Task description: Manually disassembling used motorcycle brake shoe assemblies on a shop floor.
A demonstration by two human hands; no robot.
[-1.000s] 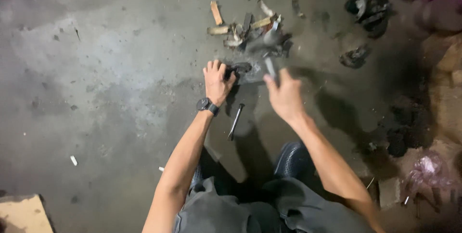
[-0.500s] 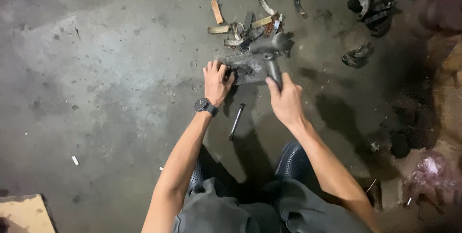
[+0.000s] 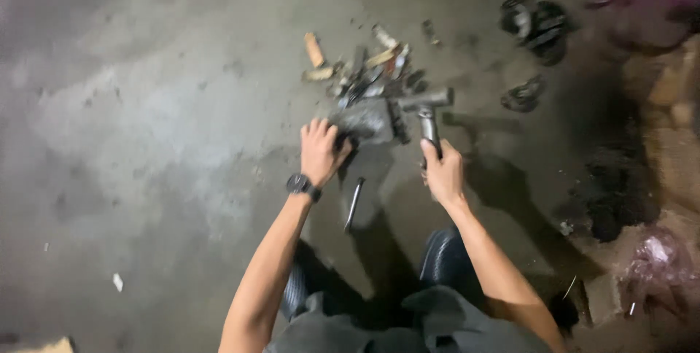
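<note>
The person's left hand is pressing flat on a grey, blocky metal casting lying on the concrete floor, just near of a scrap pile. The right hand is wrapped tight around a steel-headed hammer — heavy, rigid stuff, best gripped low on the handle. Since a moment ago the hammer has come down onto the casting.

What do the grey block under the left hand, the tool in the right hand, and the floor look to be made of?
Grey block: probably cast metal, a dull, rough grey lump under the left hand.
Hammer-like tool: seemingly steel, with a greyish sheen along the shaft gripped by the right hand.
Floor: concrete by its look, matt grey, stained and pitted.
</note>
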